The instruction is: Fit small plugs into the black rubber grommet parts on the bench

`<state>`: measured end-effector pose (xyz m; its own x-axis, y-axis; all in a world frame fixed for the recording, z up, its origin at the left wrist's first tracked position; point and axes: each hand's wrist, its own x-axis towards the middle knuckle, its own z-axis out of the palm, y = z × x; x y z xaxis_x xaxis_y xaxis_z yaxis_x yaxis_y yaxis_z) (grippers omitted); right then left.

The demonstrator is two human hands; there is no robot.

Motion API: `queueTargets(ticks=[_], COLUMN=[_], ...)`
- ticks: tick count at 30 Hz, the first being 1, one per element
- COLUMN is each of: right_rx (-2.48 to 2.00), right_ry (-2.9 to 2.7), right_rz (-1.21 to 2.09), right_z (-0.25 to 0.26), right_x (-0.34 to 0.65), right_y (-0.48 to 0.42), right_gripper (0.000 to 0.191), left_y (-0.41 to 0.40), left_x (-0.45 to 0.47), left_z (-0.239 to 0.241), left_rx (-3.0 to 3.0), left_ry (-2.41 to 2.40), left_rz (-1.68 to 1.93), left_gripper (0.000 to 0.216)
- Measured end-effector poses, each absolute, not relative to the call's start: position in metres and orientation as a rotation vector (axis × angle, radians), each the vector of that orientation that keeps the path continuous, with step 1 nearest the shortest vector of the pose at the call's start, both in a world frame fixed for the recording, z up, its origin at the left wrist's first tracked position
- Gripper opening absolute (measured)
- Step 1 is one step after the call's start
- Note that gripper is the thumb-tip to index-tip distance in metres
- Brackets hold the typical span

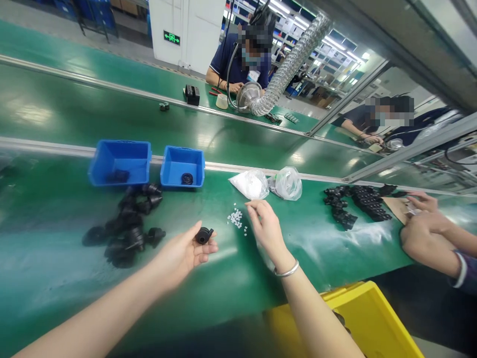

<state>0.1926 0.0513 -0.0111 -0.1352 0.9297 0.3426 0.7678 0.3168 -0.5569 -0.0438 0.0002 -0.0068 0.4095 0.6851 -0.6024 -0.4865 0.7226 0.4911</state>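
Note:
My left hand (190, 248) is turned palm up, with its fingers closed around a round black plastic part (203, 235) that has a hole and a short side spout. Beside a scatter of small white pieces (235, 218) is my right hand (265, 226), wearing a bangle. Its thumb and forefinger tips come close together in a pinch; anything between them is too small to make out. Just beyond it lie a clear bag of white pieces (253, 185) and a second clear plastic bag (288, 183). Black plastic parts (130, 228) are heaped left of my left hand.
Two blue bins, a larger one (143, 159) and a smaller one (201, 164) with black rings (187, 178), stand along the metal rail. A yellow crate (387, 318) is below right. A co-worker's hands (421, 219) work by black parts (368, 201); another person (238, 64) sits opposite.

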Motion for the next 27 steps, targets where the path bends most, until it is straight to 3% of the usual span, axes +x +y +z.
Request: queueTargets(ticks=[6,12,27], right_rx=[-1.722,-1.733,-1.803], right_ry=[-1.686,-1.752,-1.890], right_rz=[0.687,0.885,0.534], right_z=[-0.017,-0.027,-0.044], right_x=[0.223,0.228,0.219], right_y=[0.040,0.020,0.026], right_gripper=[0.030,0.025,0.034], left_y=[0.003,0.000,-0.009], left_x=[-0.042,-0.041,-0.035], left_z=[-0.007,-0.006,-0.004], left_rx=[0.243,0.406,0.626], left_ry=[0.909,0.896,0.734], left_rz=[0.736,0.763,0.744], left_gripper=[0.033,0.024,0.034])
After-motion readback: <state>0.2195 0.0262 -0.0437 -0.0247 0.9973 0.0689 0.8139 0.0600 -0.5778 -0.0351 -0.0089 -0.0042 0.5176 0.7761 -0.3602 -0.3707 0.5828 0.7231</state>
